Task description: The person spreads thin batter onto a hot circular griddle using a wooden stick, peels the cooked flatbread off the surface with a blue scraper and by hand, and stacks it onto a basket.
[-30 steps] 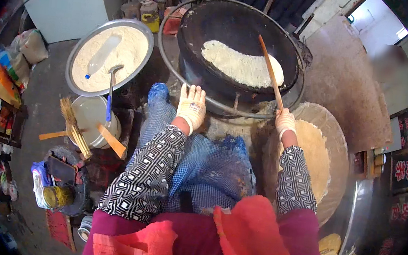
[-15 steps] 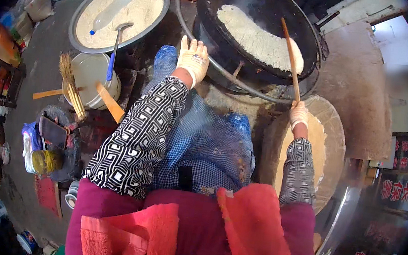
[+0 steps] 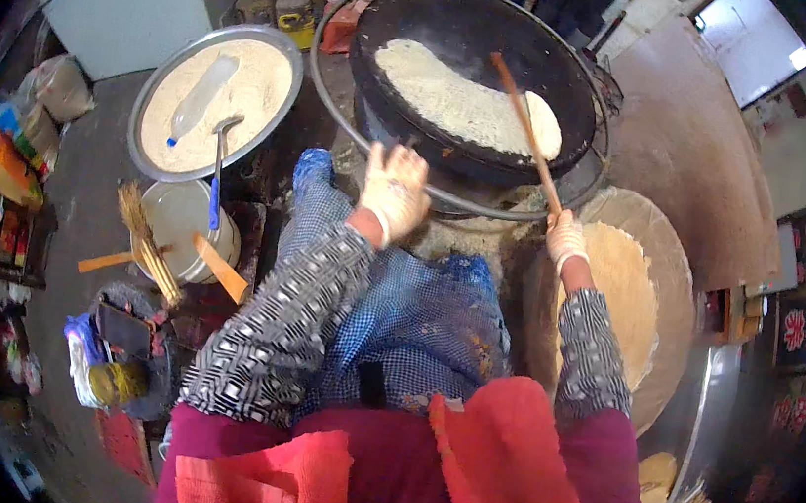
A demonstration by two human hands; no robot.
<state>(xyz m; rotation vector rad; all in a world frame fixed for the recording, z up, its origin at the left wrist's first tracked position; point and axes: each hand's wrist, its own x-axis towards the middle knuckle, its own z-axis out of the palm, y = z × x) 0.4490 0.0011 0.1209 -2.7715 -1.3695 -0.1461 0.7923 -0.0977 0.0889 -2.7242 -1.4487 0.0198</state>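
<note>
My right hand (image 3: 566,240), in a pale glove, grips a long wooden stick (image 3: 527,127). The stick reaches over the right part of a round black griddle (image 3: 430,16) and meets the batter there. Pale batter (image 3: 450,98) lies on the griddle as a thick curved band along its near side. My left hand (image 3: 396,191), also gloved and a little blurred, holds nothing. Its fingers are apart beside the near-left part of the metal ring (image 3: 339,115) around the griddle. Whether the fingers touch the ring, I cannot tell.
At left, a metal basin (image 3: 287,89) of batter holds a blue-handled ladle (image 3: 218,171) and a clear bottle (image 3: 204,95). Below stands a white bucket (image 3: 179,211) with a straw brush (image 3: 150,243) and wooden paddles. Thin flatbreads (image 3: 618,286) lie on a round tray at right.
The whole view has shifted. My left hand has drawn back toward me and rightward along the ring. The stick has moved left, still held in my right hand.
</note>
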